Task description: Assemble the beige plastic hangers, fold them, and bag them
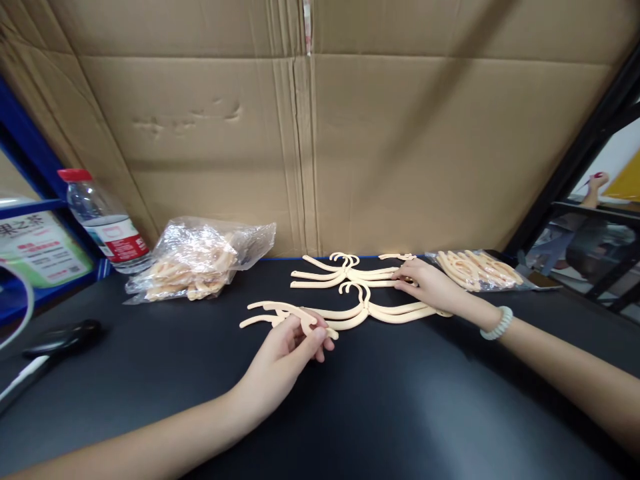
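My left hand [295, 343] is closed around several thin, curved cream plastic hanger pieces [290, 309], raised slightly above the dark table; its fingers partly hide them. Beside it lies the front group of cream clothes hangers [395, 315], their hooks pointing away from me. Behind them, a second group of clothes hangers [320, 279] lies flat with hooks spread. My right hand [423, 283], with a pale coiled band at the wrist, has its fingers curled at the right end of this back group, gripping there. The fingers cover that end.
A clear bag of cream pieces [190, 267] sits at back left, near a red-capped bottle [113, 230]. Another bag [480, 270] lies at back right. Loose pieces [397, 257] lie by the cardboard wall [425, 153]. A black device [63, 339] with a white cable is at left.
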{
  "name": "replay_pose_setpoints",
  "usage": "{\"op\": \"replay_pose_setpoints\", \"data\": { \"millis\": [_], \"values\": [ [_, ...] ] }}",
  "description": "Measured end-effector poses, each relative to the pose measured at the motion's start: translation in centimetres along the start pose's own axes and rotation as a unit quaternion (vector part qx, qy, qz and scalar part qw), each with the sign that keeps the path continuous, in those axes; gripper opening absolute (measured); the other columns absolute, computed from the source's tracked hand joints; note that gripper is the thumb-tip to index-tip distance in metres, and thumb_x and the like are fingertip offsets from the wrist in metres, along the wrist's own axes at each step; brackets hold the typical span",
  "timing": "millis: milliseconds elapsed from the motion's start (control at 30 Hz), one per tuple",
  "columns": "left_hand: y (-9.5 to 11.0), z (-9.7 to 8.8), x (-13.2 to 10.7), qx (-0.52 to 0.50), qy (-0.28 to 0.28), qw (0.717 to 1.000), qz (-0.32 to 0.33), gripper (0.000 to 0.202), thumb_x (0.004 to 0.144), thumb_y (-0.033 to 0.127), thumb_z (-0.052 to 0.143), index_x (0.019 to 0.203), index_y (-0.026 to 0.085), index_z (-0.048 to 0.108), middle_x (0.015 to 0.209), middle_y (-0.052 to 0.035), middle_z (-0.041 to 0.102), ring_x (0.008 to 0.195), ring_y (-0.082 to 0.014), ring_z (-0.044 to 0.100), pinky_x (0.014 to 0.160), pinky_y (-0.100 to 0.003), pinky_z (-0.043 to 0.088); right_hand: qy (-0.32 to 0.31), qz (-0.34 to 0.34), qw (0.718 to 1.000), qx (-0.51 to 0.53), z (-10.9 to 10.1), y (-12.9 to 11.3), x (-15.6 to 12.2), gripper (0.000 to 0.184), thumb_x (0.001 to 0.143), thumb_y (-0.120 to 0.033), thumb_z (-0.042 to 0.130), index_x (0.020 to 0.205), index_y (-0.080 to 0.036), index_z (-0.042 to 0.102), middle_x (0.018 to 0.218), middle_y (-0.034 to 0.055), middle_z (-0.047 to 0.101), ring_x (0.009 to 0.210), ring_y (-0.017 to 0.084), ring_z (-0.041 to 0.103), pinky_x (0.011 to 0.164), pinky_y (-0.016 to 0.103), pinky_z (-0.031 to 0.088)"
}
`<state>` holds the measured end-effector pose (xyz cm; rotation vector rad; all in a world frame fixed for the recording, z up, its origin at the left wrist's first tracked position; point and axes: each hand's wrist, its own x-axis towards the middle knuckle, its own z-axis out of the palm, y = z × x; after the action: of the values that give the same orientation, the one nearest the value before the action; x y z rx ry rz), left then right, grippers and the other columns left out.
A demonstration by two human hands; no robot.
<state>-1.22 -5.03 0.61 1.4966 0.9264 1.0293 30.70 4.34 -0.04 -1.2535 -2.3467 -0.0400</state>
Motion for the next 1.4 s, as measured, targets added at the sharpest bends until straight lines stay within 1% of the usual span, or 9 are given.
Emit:
{"op": "replay_pose_setpoints", "data": {
  "millis": [167,367,500,700,867,967,1067,1133,1400],
  "values": [
    [0.6,0.3,-0.1,-0.017,0.022,0.999,-0.017,0.022,0.079,0.035,0.072,0.08,0.018,0.059,0.084,-0.0018,0.061,0.066,-0.0134,0.056,0.065,-0.028,0.048,-0.01,-0.012,1.0,0.016,0.6,-1.3,0.8,0.019,0.092,-0.03,0.055,0.09,-0.019,0.07,0.09,0.0097,0.066,0.088,0.025,0.06,0.082,0.04,0.05],
    [1.0,0.4,-0.3,-0.025,0.052,0.998,-0.025,0.023,0.075,0.035,0.075,0.078,0.018,0.061,0.078,0.0004,0.058,0.064,-0.0123,0.052,0.062,-0.026,0.044,0.016,0.009,0.999,0.043,0.7,-1.9,0.8,0.013,0.09,-0.025,0.055,0.087,-0.017,0.065,0.088,0.0083,0.067,0.083,0.022,0.062,0.077,0.036,0.05],
    [0.9,0.3,-0.3,-0.018,0.061,0.998,-0.021,0.022,0.076,0.036,0.075,0.076,0.017,0.064,0.078,-0.0005,0.059,0.067,-0.013,0.049,0.063,-0.025,0.042,0.049,0.037,0.997,0.056,-0.7,-2.0,0.7,0.014,0.091,-0.025,0.052,0.091,-0.017,0.063,0.09,0.0082,0.07,0.081,0.021,0.065,0.074,0.035,0.05],
    [0.6,-0.6,-0.1,-0.061,0.098,0.993,-0.017,0.022,0.075,0.036,0.077,0.077,0.018,0.066,0.082,-0.0009,0.058,0.079,-0.0153,0.049,0.074,-0.026,0.04,0.103,0.084,0.986,0.099,-3.8,-2.9,-0.7,0.02,0.09,-0.039,0.056,0.092,-0.02,0.062,0.087,0.0063,0.071,0.076,0.021,0.065,0.069,0.033,0.05],
    [0.8,-1.3,0.6,-0.158,0.12,0.98,-0.008,0.024,0.076,0.036,0.079,0.076,0.018,0.063,0.077,0.001,0.052,0.075,-0.0133,0.045,0.074,-0.024,0.042,0.097,0.073,0.984,0.128,-4.1,-3.8,-2.6,0.022,0.09,-0.04,0.054,0.096,-0.021,0.064,0.088,0.0077,0.07,0.077,0.022,0.065,0.066,0.035,0.053],
    [1.2,-1.4,0.8,-0.217,0.131,0.967,-0.013,0.021,0.079,0.033,0.077,0.079,0.018,0.062,0.091,-0.0017,0.056,0.084,-0.0146,0.05,0.077,-0.025,0.045,0.093,0.056,0.984,0.138,-3.9,-4.2,-3.2,0.017,0.089,-0.037,0.055,0.09,-0.022,0.063,0.086,0.0075,0.068,0.077,0.022,0.064,0.065,0.034,0.053],
    [1.7,-1.4,0.6,-0.239,0.128,0.962,-0.025,0.017,0.081,0.03,0.075,0.08,0.019,0.063,0.107,-0.0043,0.059,0.1,-0.0187,0.052,0.085,-0.03,0.048,0.079,0.037,0.988,0.13,-3.9,-4.3,-3.3,0.014,0.09,-0.033,0.054,0.092,-0.022,0.063,0.089,0.0074,0.068,0.079,0.021,0.063,0.066,0.033,0.051],
    [2.0,-1.4,0.5,-0.243,0.118,0.963,-0.026,0.016,0.081,0.029,0.075,0.08,0.019,0.062,0.108,-0.0053,0.062,0.104,-0.0204,0.053,0.086,-0.032,0.049,0.078,0.038,0.988,0.127,-3.8,-4.1,-3.4,0.014,0.09,-0.033,0.054,0.095,-0.023,0.063,0.091,0.0078,0.067,0.08,0.022,0.063,0.065,0.033,0.051],
    [2.2,-1.2,0.2,-0.254,0.071,0.964,-0.041,0.02,0.079,0.028,0.077,0.076,0.018,0.06,0.1,-0.0048,0.067,0.089,-0.018,0.061,0.087,-0.033,0.05,0.081,0.034,0.987,0.136,-3.6,-4.0,-3.5,0.017,0.091,-0.036,0.054,0.096,-0.022,0.064,0.092,0.0082,0.067,0.082,0.022,0.064,0.068,0.033,0.052]
  ]
}}
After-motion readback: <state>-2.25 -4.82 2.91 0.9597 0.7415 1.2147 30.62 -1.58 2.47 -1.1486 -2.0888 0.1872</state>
